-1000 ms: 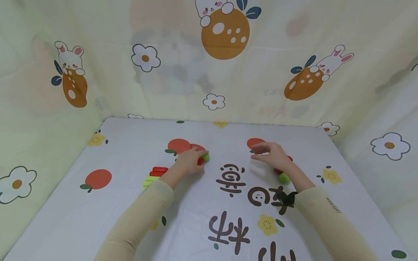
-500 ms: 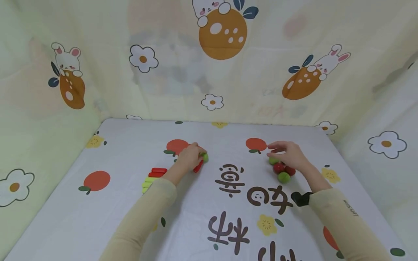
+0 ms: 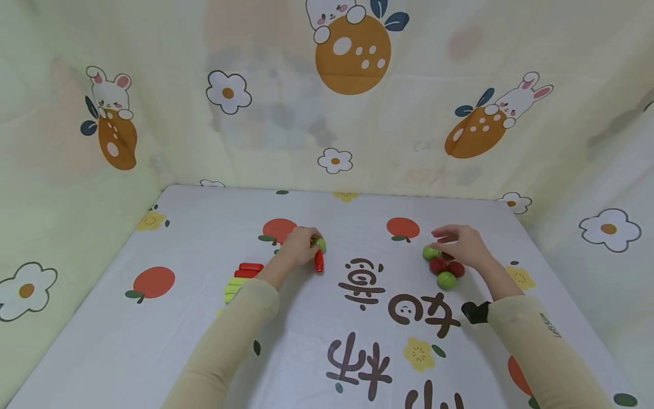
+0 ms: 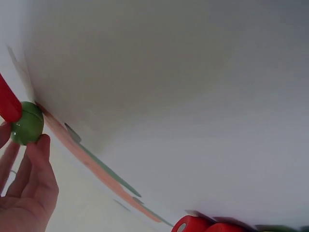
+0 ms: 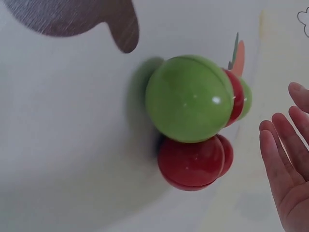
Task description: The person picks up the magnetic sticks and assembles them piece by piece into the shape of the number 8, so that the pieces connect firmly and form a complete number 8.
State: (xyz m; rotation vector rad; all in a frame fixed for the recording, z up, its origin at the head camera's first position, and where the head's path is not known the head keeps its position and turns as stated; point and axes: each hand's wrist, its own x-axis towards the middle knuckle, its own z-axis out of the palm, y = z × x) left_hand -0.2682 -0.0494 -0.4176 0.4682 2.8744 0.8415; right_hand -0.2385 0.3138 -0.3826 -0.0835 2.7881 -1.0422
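My left hand (image 3: 298,245) pinches a small green ball (image 4: 28,126) between thumb and fingertips. A red stick (image 3: 319,261) juts from beside that ball toward the near side of the table. In the left wrist view the red stick overlaps the ball and runs off the picture's edge. My right hand (image 3: 464,245) hovers at a cluster of small balls, its fingers parted and holding nothing. That cluster has a near green ball (image 5: 189,99), a far green ball (image 3: 430,253) and glossy red balls (image 3: 437,265) between them.
Red sticks (image 3: 250,267) and yellow-green sticks (image 3: 234,285) lie in a row left of centre, partly behind the left forearm. The white tablecloth (image 3: 204,227) carries printed fruit, flowers and brown characters. A patterned curtain (image 3: 276,159) stands along the back and sides.
My right hand has moved right, uncovering the ball cluster. The red stick by my left hand has swung round to point toward the near side; that hand stays at nearly the same spot.
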